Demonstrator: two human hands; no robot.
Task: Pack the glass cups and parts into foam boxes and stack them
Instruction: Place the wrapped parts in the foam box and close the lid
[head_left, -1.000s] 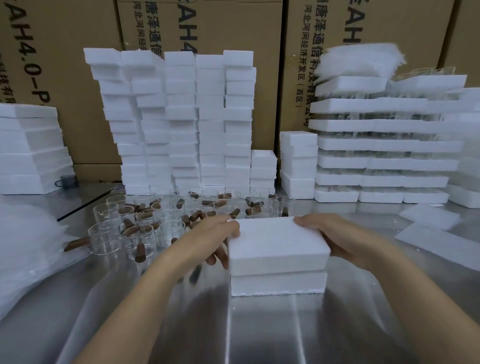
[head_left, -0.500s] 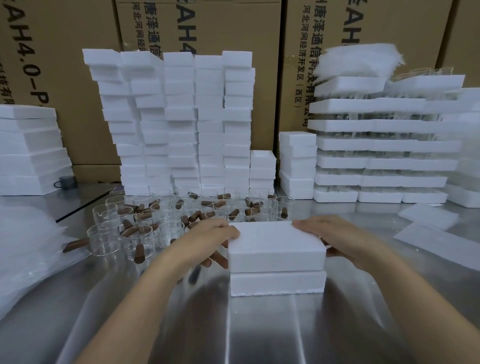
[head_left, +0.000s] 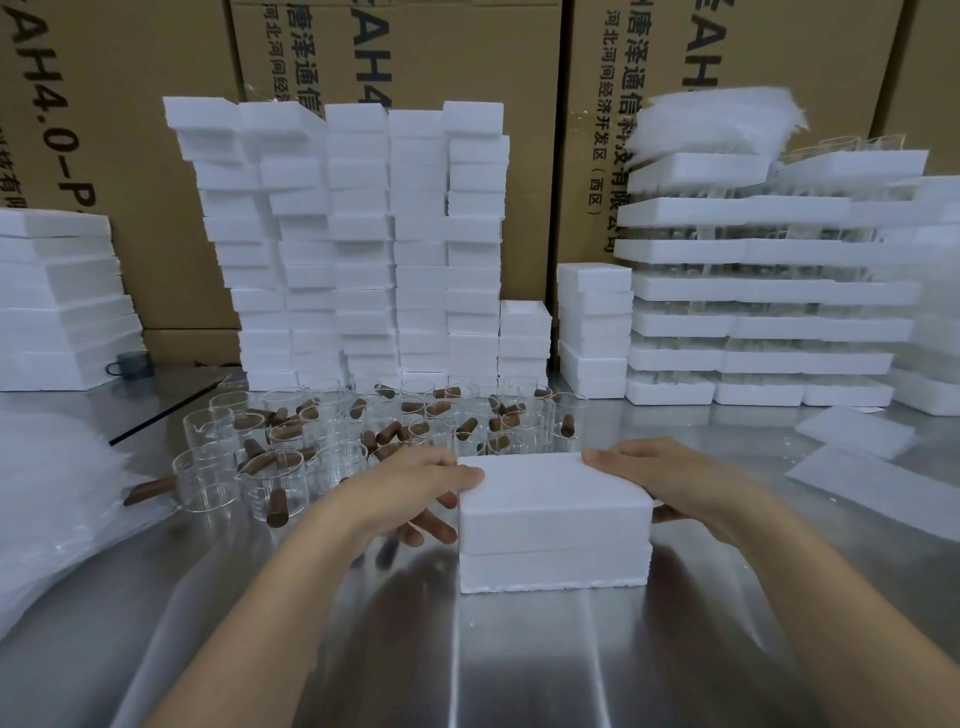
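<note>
A white foam box (head_left: 555, 525), lid on its base, stands on the steel table in front of me. My left hand (head_left: 415, 491) grips its left end, thumb on the top edge and fingers down the side. My right hand (head_left: 670, 480) grips the right end the same way. What the box holds is hidden. Behind it stand several glass cups (head_left: 270, 478) with brown wooden handles (head_left: 150, 491).
Tall stacks of foam boxes (head_left: 363, 249) line the back. Foam trays (head_left: 769, 291) with glassware are stacked at the right, and more foam (head_left: 57, 301) at the left. Loose foam sheets (head_left: 872, 478) lie at the right, plastic bags (head_left: 47, 499) at the left, cardboard cartons (head_left: 405, 52) behind.
The foam lid has come down onto the base and the gap between them has narrowed. Both hands stay on the box ends.
</note>
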